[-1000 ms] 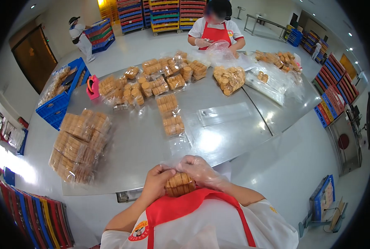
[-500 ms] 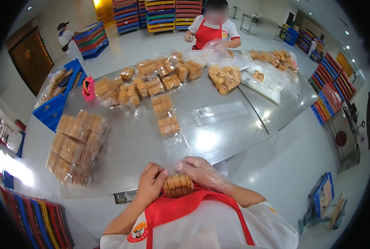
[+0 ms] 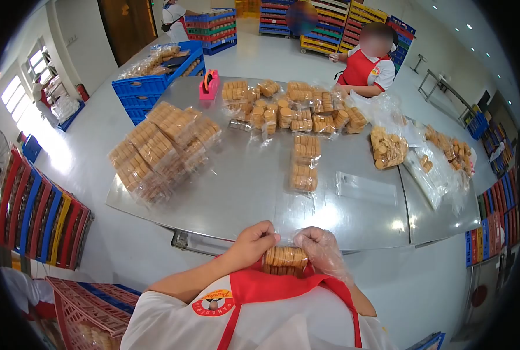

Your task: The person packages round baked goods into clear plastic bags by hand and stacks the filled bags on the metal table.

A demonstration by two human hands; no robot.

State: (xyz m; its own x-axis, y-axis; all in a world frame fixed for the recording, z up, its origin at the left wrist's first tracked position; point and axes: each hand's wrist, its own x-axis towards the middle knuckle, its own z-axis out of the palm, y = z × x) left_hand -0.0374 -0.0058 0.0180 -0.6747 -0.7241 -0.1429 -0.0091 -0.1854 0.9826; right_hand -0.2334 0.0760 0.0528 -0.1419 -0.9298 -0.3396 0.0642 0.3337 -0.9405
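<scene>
A clear plastic bag of round biscuits [image 3: 286,258], stacked in rows, is held close against the red apron at the front edge of the table. My left hand [image 3: 253,246], bare, pinches the bag's upper left side between thumb and fingers. On the upper right side, my right hand [image 3: 323,252] in a clear plastic glove closes on the film. The bag's lower part is hidden by the apron. Straight ahead lie two packed biscuit bags [image 3: 305,163] in a line. An empty flat plastic bag [image 3: 366,188] rests right of them.
Many biscuit packs [image 3: 163,149] are piled on the steel table [image 3: 245,198] at left, with more along its far side. A pink tape dispenser [image 3: 209,86] stands near a blue crate [image 3: 137,87]. Across the table is a co-worker [image 3: 365,67]. Loose biscuits [image 3: 388,147] lie bagged at right.
The view has swung left, so the table things appear further right. My hands have moved slightly apart, both still gripping the biscuit bag. The co-worker opposite has an arm lowered at the table.
</scene>
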